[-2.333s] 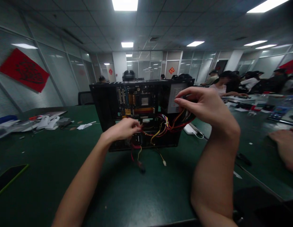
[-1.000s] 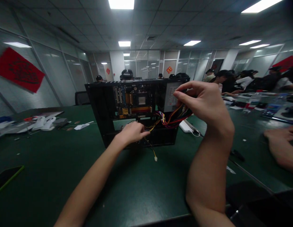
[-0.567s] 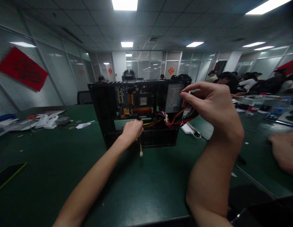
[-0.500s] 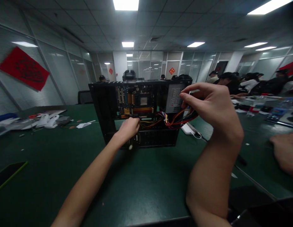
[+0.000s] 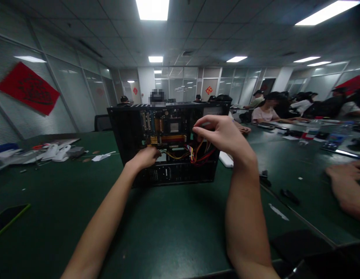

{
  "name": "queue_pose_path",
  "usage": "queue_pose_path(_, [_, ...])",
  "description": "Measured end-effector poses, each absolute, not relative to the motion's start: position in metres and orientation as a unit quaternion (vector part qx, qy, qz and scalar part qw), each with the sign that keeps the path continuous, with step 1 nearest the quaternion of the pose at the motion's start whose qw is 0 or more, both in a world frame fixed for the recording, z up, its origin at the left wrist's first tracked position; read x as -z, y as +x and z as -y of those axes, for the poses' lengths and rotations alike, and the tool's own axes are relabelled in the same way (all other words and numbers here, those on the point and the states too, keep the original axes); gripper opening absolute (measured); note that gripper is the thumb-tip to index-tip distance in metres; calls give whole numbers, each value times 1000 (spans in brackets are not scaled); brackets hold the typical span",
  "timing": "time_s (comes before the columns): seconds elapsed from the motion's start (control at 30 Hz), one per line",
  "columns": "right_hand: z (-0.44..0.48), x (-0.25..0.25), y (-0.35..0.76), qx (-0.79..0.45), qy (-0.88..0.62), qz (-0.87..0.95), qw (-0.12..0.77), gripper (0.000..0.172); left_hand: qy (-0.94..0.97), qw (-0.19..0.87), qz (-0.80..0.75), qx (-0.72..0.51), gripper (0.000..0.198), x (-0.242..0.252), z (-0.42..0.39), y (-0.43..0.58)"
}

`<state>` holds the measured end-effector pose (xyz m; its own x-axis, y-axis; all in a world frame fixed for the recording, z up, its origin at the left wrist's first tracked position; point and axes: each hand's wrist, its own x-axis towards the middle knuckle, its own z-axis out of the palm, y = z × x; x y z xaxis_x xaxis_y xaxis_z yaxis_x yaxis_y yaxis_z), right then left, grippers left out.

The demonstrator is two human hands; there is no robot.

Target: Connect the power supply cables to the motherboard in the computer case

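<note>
An open black computer case (image 5: pixel 121 143) stands upright on the green table before me, its inside facing me. Inside it sit the motherboard (image 5: pixel 174 127) and, at the upper right, a power supply (image 5: pixel 213 111) partly covered by my right hand. My left hand (image 5: pixel 145 157) is closed at the lower left of the motherboard, on thin yellow and black cables that run off to the right; its fingertips are partly hidden. My right hand (image 5: pixel 226 135) is bent in front of the power supply, fingers curled in, with the bundle of power cables (image 5: pixel 194 155) gathered under it.
To the left lie white plastic bags and papers (image 5: pixel 56 151), and a dark phone-like device with a green edge (image 5: pixel 9 219). At right are a white box-like item (image 5: pixel 226 159), bottles (image 5: pixel 312 130) and another person's hand (image 5: pixel 347 174). Several people sit farther back.
My right hand has moved left and slightly down, bringing the power cables closer into the case. My left hand has shifted left and a little lower.
</note>
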<state>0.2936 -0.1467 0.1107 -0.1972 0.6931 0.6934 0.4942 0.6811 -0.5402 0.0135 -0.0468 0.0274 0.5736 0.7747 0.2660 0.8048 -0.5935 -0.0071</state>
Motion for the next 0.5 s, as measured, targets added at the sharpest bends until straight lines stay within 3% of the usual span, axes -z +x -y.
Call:
queue_pose_path(0.23, [106, -95, 270, -184, -342, 788, 478, 28, -894, 38, 363, 259, 37, -29, 49, 28])
queue_pose_path(0.5, [89, -84, 258, -187, -337, 797, 466, 26, -893, -129, 425, 74, 36, -4, 24, 30])
